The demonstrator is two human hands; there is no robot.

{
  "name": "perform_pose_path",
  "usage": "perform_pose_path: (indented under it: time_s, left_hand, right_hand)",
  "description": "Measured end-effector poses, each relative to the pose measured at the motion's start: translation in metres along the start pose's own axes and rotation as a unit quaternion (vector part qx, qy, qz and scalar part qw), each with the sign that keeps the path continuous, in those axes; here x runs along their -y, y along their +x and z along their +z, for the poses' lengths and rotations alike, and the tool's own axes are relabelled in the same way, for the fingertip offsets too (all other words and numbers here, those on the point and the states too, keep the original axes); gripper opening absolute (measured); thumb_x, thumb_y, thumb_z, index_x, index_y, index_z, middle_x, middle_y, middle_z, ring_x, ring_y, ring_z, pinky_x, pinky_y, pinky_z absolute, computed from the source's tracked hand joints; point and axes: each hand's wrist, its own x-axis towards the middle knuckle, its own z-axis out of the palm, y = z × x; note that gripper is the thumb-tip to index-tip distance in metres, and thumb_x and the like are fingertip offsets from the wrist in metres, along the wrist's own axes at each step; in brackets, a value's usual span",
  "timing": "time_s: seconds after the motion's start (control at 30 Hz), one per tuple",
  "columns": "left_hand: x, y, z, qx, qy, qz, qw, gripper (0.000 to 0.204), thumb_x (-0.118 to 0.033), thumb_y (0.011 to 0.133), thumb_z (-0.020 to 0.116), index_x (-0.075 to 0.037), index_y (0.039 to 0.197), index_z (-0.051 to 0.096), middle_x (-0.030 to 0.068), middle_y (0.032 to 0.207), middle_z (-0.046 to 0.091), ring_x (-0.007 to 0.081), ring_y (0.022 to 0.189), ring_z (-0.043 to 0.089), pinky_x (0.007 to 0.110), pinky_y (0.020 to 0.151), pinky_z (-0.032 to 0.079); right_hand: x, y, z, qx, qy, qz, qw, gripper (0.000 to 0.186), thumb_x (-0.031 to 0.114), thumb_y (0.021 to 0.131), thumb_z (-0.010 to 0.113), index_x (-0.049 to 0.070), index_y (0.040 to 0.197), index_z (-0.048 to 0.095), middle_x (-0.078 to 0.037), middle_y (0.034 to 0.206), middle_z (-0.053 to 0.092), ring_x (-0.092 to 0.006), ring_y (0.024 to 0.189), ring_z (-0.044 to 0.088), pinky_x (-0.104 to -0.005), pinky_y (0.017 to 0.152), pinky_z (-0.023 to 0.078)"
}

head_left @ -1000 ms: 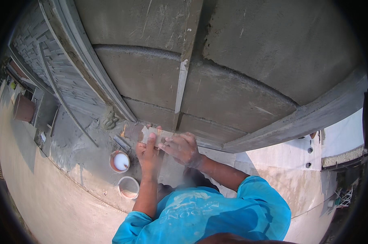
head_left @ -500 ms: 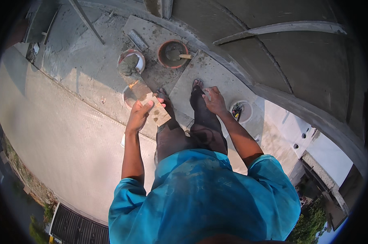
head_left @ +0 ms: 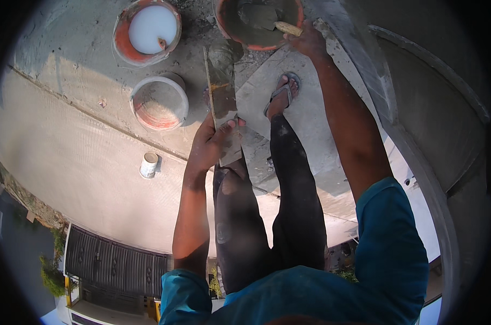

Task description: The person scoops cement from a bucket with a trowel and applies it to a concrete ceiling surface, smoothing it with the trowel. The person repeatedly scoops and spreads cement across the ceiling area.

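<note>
My left hand (head_left: 212, 142) grips the near end of a narrow wooden board (head_left: 224, 103), its thumb lying across the top. Grey wet mortar (head_left: 221, 57) covers the board's far end. Ahead and to the right, my right hand (head_left: 309, 42) has its fingers closed at the end of a trowel's wooden handle (head_left: 289, 28). The trowel's metal blade (head_left: 260, 16) rests in grey mortar inside an orange-rimmed tub (head_left: 222, 24).
Left of the board stand a bucket (head_left: 127, 46) of whitish liquid and a mortar-stained bucket (head_left: 181, 97). A small can (head_left: 149, 164) is farther left. My sandalled foot (head_left: 282, 95) stands on a flat board (head_left: 321, 103); a grey wall (head_left: 430, 81) rises at the right.
My right hand has reached forward from beside my leg to the trowel handle. The board has swung to point straight ahead, still in my left hand. My view has shifted closer to the tubs.
</note>
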Motion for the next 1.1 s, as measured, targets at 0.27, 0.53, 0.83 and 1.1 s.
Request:
perform_pose_path:
  time_s: [0.27, 0.53, 0.83, 1.1]
  left_hand:
    - [0.029, 0.123, 0.002, -0.077, 0.019, -0.098, 0.992, 0.025, -0.014, 0.099, 0.050, -0.003, 0.120, 0.055, 0.0081, 0.095, 0.069, 0.0168, 0.071, 0.066, 0.032, 0.064, 0.054]
    - [-0.014, 0.179, 0.020, -0.067, 0.063, -0.151, 0.984, 0.030, -0.017, 0.094, 0.051, 0.005, 0.114, 0.052, 0.0141, 0.090, 0.065, 0.0204, 0.068, 0.066, 0.038, 0.056, 0.059]
    - [-0.019, 0.181, 0.014, -0.058, 0.193, -0.141, 0.969, 0.033, -0.022, 0.096, 0.051, 0.005, 0.115, 0.055, 0.0140, 0.091, 0.066, 0.0187, 0.069, 0.066, 0.035, 0.056, 0.058]
    - [-0.010, 0.184, 0.007, -0.048, 0.211, -0.131, 0.967, 0.032, -0.023, 0.096, 0.051, 0.005, 0.112, 0.055, 0.0130, 0.089, 0.066, 0.0178, 0.067, 0.066, 0.034, 0.056, 0.057]
  right_hand:
    - [0.031, -0.032, 0.021, 0.081, -0.096, 0.025, 0.992, 0.063, 0.059, 0.093, 0.056, 0.014, 0.136, 0.052, -0.015, 0.121, 0.069, -0.0348, 0.113, 0.067, -0.0502, 0.095, 0.051]
    - [0.005, -0.133, 0.041, -0.030, 0.296, -0.007, 0.955, 0.043, 0.049, 0.093, 0.063, 0.010, 0.110, 0.062, -0.018, 0.088, 0.070, -0.0420, 0.086, 0.069, -0.0495, 0.076, 0.052]
    - [0.007, -0.093, 0.063, -0.054, 0.233, 0.002, 0.971, 0.039, 0.045, 0.096, 0.063, 0.006, 0.102, 0.064, -0.014, 0.080, 0.068, -0.0332, 0.079, 0.069, -0.0454, 0.073, 0.052]
    - [0.028, -0.102, 0.053, 0.010, 0.327, 0.046, 0.944, 0.040, 0.052, 0.092, 0.062, 0.013, 0.102, 0.065, -0.019, 0.085, 0.072, -0.0430, 0.087, 0.069, -0.0534, 0.079, 0.053]
